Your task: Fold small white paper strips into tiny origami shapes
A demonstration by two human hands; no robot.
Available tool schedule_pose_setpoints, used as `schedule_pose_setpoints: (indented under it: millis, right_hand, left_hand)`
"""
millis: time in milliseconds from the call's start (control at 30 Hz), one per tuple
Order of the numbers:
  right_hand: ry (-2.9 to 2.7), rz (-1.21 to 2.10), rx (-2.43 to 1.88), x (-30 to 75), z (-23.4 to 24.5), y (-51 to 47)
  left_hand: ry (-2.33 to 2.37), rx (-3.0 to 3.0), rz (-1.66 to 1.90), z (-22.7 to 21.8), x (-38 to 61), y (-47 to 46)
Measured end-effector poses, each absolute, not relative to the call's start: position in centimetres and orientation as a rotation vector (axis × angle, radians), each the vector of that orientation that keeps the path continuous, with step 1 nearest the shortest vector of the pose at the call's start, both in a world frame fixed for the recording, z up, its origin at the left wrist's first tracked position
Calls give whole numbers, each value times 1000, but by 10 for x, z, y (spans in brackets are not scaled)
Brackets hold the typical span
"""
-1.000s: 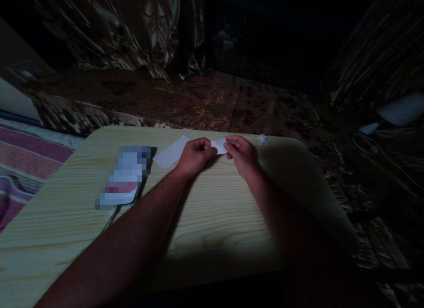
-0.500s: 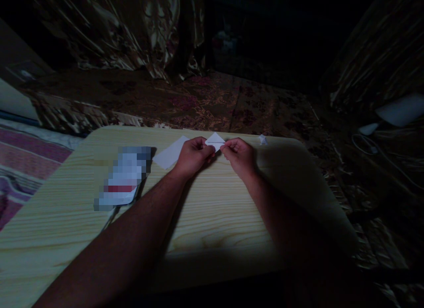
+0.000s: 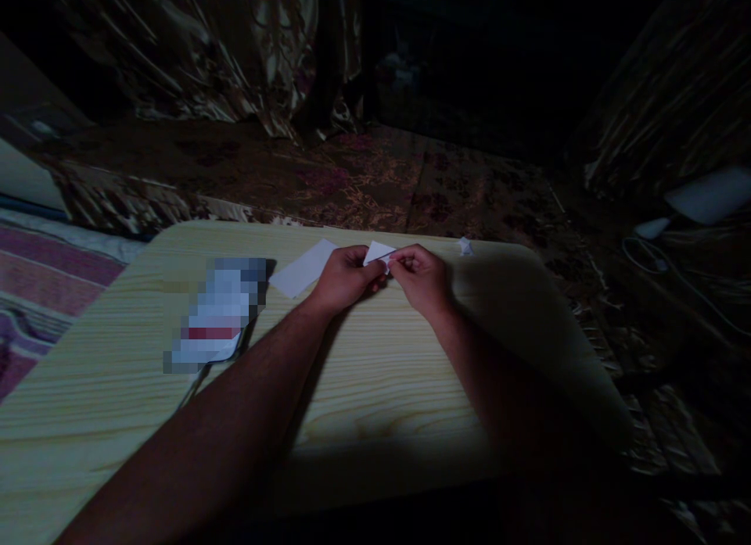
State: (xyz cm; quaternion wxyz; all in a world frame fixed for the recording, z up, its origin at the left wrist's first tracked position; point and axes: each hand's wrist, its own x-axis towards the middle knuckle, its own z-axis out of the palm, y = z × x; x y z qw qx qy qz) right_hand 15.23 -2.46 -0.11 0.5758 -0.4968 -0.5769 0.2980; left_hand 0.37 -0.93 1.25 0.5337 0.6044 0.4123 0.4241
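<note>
1. Folded paper piece (image 3: 375, 253), small and white, is held just above the desk (image 3: 381, 373), near the middle of its far edge.
2. It is pinched from both sides: the left hand (image 3: 343, 279) is closed on its left end with thumb and fingertips, and the right hand (image 3: 423, 279) is closed on its right end in the same way. The fingertips of the two hands nearly meet over the piece, so only its upper left corner is seen.
3. Both forearms are stretched across the desk from the near edge, and a shadow is cast on the wood beneath them.
4. A flat white sheet (image 3: 299, 270) is laid on the desk just left of the left hand, close to the far edge and tilted to it.
5. A blurred object (image 3: 220, 310) is seen further left, on the left half of the desk; what it is cannot be told.
6. A tiny white scrap (image 3: 465, 246) is set near the far right corner, apart from the right hand.
7. Beyond the far edge a dark patterned carpet (image 3: 364, 177) is spread on the floor, and a shiny curtain (image 3: 235, 52) is hung behind it.
8. A striped cloth (image 3: 47, 279) is seen off the left edge of the desk.
</note>
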Motion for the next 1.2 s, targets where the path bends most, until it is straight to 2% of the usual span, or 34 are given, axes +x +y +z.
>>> schedule_pose_setpoints:
  millis: [267, 767, 1000, 1200]
  right_hand:
    - [-1538, 511, -1087, 155, 1, -27]
    - [-1510, 633, -1051, 155, -5, -25]
    - [-1274, 969, -1064, 151, 4, -29]
    - [-1239, 1084, -1168, 153, 10, -27]
  left_hand:
    - [929, 1379, 1002, 15, 0, -7]
    - [894, 1324, 998, 18, 1, -8]
    - [912, 1337, 1007, 15, 0, -6]
    - [904, 1355, 1004, 16, 1, -6]
